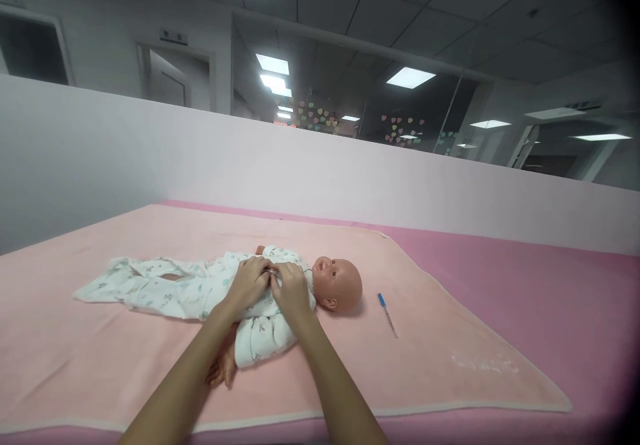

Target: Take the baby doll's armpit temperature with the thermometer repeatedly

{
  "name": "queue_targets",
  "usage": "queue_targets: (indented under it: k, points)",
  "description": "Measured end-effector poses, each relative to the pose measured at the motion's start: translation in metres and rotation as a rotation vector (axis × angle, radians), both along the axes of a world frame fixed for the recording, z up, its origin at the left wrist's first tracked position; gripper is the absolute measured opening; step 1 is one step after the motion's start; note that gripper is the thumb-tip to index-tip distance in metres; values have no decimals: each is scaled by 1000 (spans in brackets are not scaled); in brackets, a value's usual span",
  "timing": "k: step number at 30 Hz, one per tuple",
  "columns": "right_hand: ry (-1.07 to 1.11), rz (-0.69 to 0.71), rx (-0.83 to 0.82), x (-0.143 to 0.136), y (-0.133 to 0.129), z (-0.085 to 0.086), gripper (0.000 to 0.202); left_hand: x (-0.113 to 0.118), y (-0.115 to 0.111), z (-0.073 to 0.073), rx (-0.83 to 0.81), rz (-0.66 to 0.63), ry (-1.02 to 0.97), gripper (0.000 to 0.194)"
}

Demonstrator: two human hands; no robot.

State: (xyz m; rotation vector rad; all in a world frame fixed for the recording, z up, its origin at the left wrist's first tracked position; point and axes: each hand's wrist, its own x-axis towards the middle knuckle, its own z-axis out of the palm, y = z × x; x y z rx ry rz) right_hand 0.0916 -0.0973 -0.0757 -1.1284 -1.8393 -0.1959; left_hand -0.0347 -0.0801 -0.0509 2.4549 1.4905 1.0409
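Note:
A baby doll lies on its back, its bald head to the right and its legs to the left. It wears a white printed baby outfit with long sleeves. My left hand and my right hand meet over the doll's chest. Fingers of both are bent and pinched together at the front of the outfit, gripping its cloth. What exactly lies between the fingertips is mostly hidden. One doll hand shows below the near sleeve, beside my left forearm.
Under the doll spreads a peach blanket with a pale edge, on a pink padded surface. A thin clear stick with a blue end rests right of the doll's head. Behind stands a low white wall with glass above.

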Motion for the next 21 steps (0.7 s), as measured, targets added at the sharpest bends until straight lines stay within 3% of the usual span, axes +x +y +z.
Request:
queue_targets:
  k: [8,14,21]
  points:
    - [92,51,-54,-10,-5,9,35,1,-6,4,12,-5,-95,17]
    - [136,-21,-65,-12,-5,6,28,2,-6,4,20,4,-96,21]
    - [179,17,-86,-13,-2,4,24,5,-12,6,75,94,66,18]
